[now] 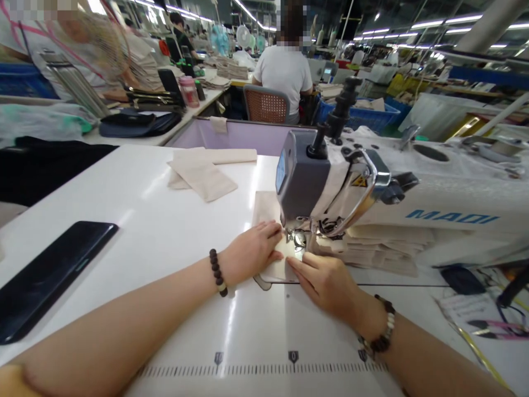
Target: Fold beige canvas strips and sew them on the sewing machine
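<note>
Under the needle of a sewing machine (306, 182) lies a beige fabric piece (266, 204). My left hand (258, 247) rests flat on it, left of the presser foot (298, 238), with the fingers stretched forward. On the near right edge of the same piece, my right hand (326, 278) presses down with extended fingertips, just in front of the foot. Neither hand grips the cloth. Loose beige pieces (210, 176) lie beyond my left hand, and a stack of beige pieces (384, 248) sits under the machine arm.
A dark phone (58, 275) lies on the white table (173, 237) at left. Pink-handled snips (496, 329) are at the right edge. A printed ruler (264, 370) runs along the front. Beyond, a person in white (283, 71) sits on a chair; another person works at left.
</note>
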`<state>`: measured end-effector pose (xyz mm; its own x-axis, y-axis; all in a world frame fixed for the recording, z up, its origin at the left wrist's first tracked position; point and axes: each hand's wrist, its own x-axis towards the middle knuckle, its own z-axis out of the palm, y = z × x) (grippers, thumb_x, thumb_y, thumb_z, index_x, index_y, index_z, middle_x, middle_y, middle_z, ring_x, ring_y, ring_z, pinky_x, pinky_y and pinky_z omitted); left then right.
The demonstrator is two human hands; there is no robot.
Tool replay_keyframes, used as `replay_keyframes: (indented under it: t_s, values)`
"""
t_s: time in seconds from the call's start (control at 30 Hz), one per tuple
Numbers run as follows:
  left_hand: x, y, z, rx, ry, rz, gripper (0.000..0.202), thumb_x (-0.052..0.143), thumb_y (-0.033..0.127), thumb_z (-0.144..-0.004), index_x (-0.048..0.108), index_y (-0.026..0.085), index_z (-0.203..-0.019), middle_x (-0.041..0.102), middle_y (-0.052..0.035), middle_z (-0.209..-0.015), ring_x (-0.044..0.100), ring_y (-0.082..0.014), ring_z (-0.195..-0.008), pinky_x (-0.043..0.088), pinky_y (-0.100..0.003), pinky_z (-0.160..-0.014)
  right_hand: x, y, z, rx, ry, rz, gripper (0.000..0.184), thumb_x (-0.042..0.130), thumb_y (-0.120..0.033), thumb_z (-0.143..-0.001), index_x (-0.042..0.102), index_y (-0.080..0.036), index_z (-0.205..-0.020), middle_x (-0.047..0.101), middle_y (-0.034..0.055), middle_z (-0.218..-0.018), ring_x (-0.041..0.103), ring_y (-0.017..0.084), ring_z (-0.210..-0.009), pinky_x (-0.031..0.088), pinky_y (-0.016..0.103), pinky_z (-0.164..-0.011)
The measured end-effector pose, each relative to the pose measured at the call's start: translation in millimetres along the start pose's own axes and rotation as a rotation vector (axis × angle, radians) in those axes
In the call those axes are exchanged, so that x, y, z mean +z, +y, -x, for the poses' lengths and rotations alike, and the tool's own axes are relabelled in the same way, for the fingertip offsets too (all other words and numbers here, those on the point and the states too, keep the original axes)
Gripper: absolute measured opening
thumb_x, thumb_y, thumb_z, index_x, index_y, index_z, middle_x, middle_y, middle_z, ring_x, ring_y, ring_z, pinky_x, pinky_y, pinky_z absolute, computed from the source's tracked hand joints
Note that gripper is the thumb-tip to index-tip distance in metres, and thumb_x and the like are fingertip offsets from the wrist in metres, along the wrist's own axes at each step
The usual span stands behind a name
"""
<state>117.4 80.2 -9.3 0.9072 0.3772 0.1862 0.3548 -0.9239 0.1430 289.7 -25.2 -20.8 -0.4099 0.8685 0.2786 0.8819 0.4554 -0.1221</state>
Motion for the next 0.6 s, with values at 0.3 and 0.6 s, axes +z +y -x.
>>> replay_keyframes:
  t_s: [0.3,0.6]
  values:
    - [-1.9,-1.4,-1.5,0.005,0.011,0.004,0.025,0.055,0.024,-0.084,0.054,0.006,-0.103,0.053,-0.0108,-0.102,0.050,-0.0228,-0.100,0.045,-0.034,-0.086,0.9,0.4,0.7,0.026,-0.002,-0.010,0.029,0.035,-0.022,-0.091,0.060,-0.016,-0.104,0.054,0.0005,-0.067,0.047,0.011,-0.055,0.028,0.026,-0.050]
    - [-0.3,-3.0,-2.3,-0.005,-0.006,0.006,0.025,0.055,0.024,-0.084,0.054,0.006,-0.102,0.053,-0.0114,-0.104,0.048,-0.0237,-0.103,0.043,-0.036,-0.091,1.2,0.3,-0.4,0.033,-0.010,-0.022,0.028,0.035,-0.021,-0.091,0.060,-0.016,-0.102,0.055,0.0011,-0.068,0.049,0.011,-0.057,0.030,0.025,-0.050]
